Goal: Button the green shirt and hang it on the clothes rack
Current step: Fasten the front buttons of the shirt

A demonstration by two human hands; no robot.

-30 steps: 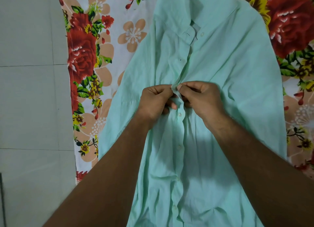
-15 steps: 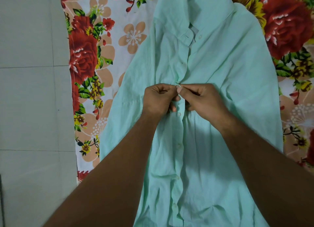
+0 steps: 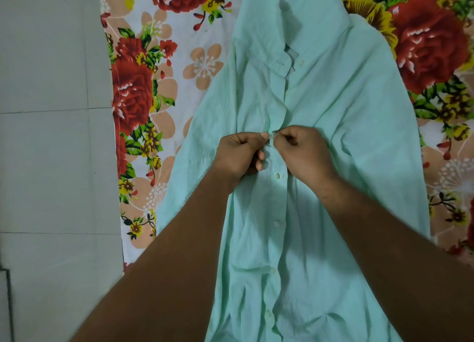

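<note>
Where the green shirt [image 3: 346, 111] sits: flat on the floral sheet [image 3: 159, 59], collar far side;
left hand [image 3: 238, 154]: pinching one placket edge;
right hand [image 3: 305, 154]: pinching the other edge;
tip: I'd keep the hole taut; tilt the button through edgewise

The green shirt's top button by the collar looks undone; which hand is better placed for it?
Probably the right hand: the collar button sits on the shirt panel straight above it, while the left hand pinches the opposite edge, farther away.
</note>
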